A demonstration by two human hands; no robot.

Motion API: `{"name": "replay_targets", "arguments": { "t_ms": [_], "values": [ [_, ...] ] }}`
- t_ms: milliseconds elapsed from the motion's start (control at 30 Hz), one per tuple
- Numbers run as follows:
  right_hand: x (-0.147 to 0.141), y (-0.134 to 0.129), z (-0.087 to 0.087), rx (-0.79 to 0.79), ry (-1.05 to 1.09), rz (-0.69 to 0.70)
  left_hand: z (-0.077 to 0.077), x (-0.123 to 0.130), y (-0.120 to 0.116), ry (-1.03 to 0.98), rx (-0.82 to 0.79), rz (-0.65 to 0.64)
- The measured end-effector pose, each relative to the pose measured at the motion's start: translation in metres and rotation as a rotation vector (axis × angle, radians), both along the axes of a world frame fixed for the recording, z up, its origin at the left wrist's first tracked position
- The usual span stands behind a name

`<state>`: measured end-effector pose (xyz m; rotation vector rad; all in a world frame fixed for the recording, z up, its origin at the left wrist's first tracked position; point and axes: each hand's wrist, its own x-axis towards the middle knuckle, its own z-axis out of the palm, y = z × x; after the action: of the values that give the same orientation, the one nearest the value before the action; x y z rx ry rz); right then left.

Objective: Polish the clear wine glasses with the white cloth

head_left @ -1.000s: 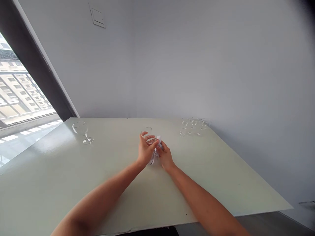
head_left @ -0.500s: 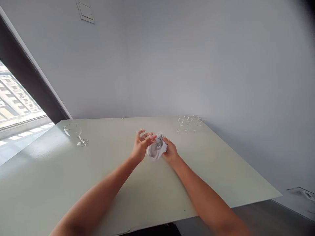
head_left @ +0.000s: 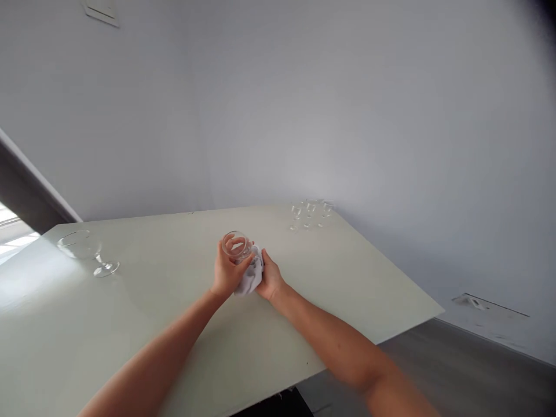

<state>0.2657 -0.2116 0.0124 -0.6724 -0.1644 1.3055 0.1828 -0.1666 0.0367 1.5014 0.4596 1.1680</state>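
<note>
My left hand (head_left: 226,270) is wrapped round the bowl of a clear stemmed glass (head_left: 235,244), whose rim tilts up toward me. A white cloth (head_left: 251,279) covers the lower end of the glass, so its stem and foot are mostly hidden. My right hand (head_left: 270,274) is closed on the cloth from the right side. Both hands are above the middle of the pale table (head_left: 182,341).
Another stemmed glass (head_left: 104,266) is on the left part of the table. Several small stemmed glasses (head_left: 309,212) stand close together near the far right corner. Walls (head_left: 330,104) rise behind the table, and its right edge slants toward me.
The glass in my left hand has turned so its open rim faces up toward me, with my fingers now round the bowl. The view has swung to the right.
</note>
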Motion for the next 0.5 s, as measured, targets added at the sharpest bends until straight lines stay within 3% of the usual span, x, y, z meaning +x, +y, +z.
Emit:
{"name": "replay_targets", "arguments": {
  "t_ms": [200,267,333,367,433,500],
  "values": [
    [0.002,-0.004,-0.005,-0.117,-0.380,0.225,-0.001,-0.003,0.022,0.136,0.186,0.165],
    [0.006,-0.007,-0.007,-0.161,-0.657,0.321,0.004,-0.006,0.028,0.172,0.200,0.224],
    [0.011,-0.012,-0.004,-0.175,-1.086,0.368,0.010,-0.009,0.032,0.188,0.216,0.284],
    [0.013,-0.014,-0.001,-0.176,-1.320,0.330,0.014,-0.011,0.033,0.197,0.225,0.309],
    [0.018,-0.018,0.008,-0.201,-1.690,0.117,0.019,-0.012,0.033,0.243,0.244,0.360],
    [0.020,-0.019,0.018,-0.239,-1.845,-0.119,0.021,-0.012,0.028,0.321,0.260,0.400]
  ]
}}
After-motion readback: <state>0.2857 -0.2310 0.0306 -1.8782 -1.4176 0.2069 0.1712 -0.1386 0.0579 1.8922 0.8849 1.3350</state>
